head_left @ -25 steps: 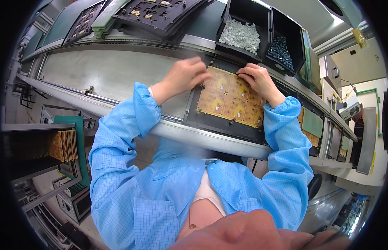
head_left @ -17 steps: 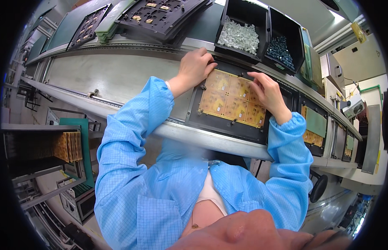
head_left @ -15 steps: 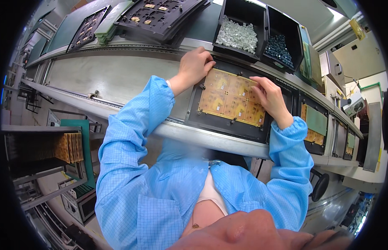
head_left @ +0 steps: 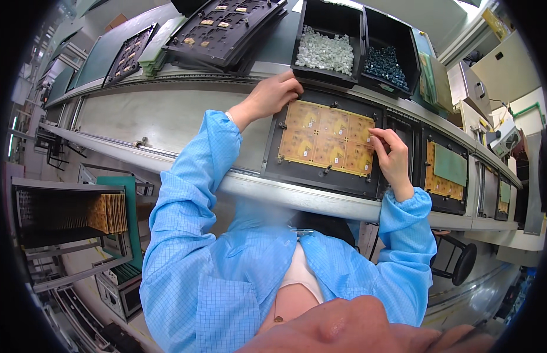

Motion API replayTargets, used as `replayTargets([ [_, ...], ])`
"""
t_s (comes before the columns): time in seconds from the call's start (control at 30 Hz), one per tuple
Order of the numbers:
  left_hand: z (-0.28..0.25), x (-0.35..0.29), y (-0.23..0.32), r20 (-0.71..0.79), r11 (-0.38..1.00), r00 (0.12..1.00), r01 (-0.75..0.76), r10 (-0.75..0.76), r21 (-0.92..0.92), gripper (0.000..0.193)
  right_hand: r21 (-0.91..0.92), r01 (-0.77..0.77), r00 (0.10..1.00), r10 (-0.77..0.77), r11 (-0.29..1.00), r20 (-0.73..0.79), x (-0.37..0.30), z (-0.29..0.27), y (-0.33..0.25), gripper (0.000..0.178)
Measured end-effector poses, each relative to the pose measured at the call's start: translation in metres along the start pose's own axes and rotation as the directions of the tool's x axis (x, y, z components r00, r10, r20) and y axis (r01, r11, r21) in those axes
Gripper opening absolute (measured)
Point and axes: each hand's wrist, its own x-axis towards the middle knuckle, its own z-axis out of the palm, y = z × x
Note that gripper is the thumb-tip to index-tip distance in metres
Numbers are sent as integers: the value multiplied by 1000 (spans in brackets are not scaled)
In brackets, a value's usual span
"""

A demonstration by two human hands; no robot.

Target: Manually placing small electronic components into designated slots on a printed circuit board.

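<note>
Lying between the left hand (head_left: 270, 96) and the right hand (head_left: 393, 156) — both bunched, grip unclear — is the amber panel (head_left: 328, 141).

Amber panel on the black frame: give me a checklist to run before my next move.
1. Amber panel lying on black frame: ok.
2. Panel fully seated: cannot tell.
3. Black knobs tightened: cannot tell.
4. Left hand at frame's far left corner: ok.
5. Right hand clear of panel: not ok, at its right edge.
6. Clear pieces and dark blue pieces in separate black bins: ok.
</note>
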Motion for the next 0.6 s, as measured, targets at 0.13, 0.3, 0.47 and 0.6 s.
replayTargets([
  [0.13,3,-1,-1,-22,998,998,-57,57,13,3,101,-10,996,18,995,-86,0,6,8,13],
  [0.3,-5,-3,-7,-23,988,999,-40,37,-146,8,68,-30,998,35,997,-61,0,5,10,14],
  [0.47,-10,-1,12,-137,995,989,-66,54,-78,11,116,-88,993,97,989,-68,-1,3,21,16],
  [0.6,-9,41,33,-349,920,906,-96,239,381,4,488,-271,946,324,830,-27,-2,-1,26,24],
])
